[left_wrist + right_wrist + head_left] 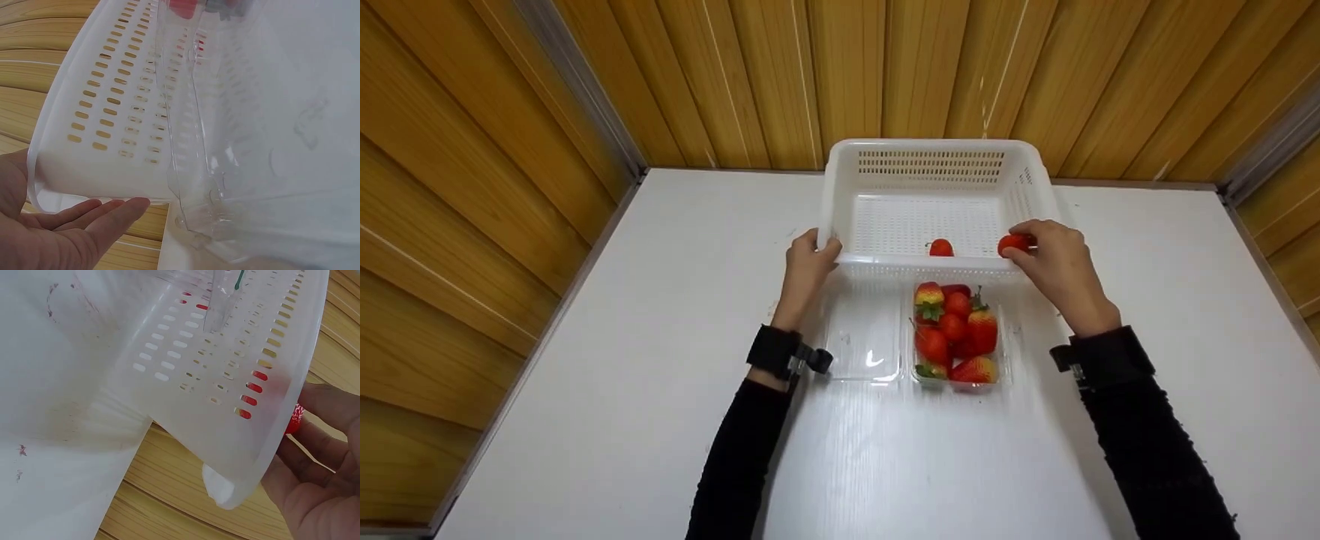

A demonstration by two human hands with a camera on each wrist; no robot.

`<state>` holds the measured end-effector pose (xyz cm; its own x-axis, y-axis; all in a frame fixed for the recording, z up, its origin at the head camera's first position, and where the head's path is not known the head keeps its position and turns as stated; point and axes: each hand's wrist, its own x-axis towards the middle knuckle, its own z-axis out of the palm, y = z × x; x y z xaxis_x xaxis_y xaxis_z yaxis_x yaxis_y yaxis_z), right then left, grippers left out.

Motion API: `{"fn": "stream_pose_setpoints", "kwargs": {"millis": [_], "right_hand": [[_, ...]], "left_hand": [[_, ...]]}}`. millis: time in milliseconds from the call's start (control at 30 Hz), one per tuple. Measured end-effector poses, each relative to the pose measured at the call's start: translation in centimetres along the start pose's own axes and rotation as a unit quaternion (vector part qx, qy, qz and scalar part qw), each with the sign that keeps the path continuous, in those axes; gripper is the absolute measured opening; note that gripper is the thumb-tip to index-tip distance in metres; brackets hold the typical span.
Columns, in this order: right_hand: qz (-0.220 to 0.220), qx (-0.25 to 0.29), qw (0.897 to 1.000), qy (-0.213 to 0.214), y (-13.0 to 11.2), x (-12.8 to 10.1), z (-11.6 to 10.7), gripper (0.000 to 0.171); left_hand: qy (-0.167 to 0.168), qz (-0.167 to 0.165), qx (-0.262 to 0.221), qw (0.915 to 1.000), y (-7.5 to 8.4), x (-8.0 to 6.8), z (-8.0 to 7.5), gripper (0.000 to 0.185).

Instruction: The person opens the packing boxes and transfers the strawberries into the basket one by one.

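A white plastic basket [930, 260] with slotted walls stands at the back of the table, its near side toward me. My left hand [811, 262] grips its near left corner; in the left wrist view the fingers [121, 222] reach along the outside of the wall. Just above the near rim at the right, my right hand [1057, 262] pinches a red strawberry [1012, 244] between thumb and fingers. Another strawberry [940, 247] lies inside the basket, partly hidden by the rim. In front sits a clear plastic clamshell box [864, 345], lid spread to the left, its right half heaped with several strawberries [952, 330].
The white table [697, 315] carries the basket and box. Wood-patterned panels [847, 82] rise behind and at the left and right sides. Small reddish smears [50, 301] mark the white surface in the right wrist view.
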<state>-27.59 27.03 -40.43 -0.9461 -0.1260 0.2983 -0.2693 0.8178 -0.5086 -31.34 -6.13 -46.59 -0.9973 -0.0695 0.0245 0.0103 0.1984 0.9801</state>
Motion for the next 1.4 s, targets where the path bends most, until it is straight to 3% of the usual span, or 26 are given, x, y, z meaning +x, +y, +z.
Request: {"fn": "stream_pose_setpoints", "kwargs": {"millis": [433, 767, 1000, 1400], "right_hand": [[0.015, -0.004, 0.999, -0.046, 0.1, 1.5, 0.5, 0.027], [0.061, -0.025, 0.986, -0.152, 0.6, 3.7, 0.6, 0.026], [0.058, -0.038, 0.984, -0.167, 1.1, 4.8, 1.3, 0.025], [0.099, -0.048, 0.972, -0.209, 1.6, 5.8, 1.9, 0.023]], "left_hand": [[0.013, -0.005, 0.013, 0.9998, 0.0, 0.1, 0.1, 0.036], [0.012, -0.002, 0.011, 0.9999, -0.1, 0.3, 0.0, 0.033], [0.002, -0.009, 0.012, 0.9999, 0.3, 0.2, 0.0, 0.032], [0.010, -0.006, -0.002, 0.9999, -0.1, 0.2, 0.1, 0.029]]}}
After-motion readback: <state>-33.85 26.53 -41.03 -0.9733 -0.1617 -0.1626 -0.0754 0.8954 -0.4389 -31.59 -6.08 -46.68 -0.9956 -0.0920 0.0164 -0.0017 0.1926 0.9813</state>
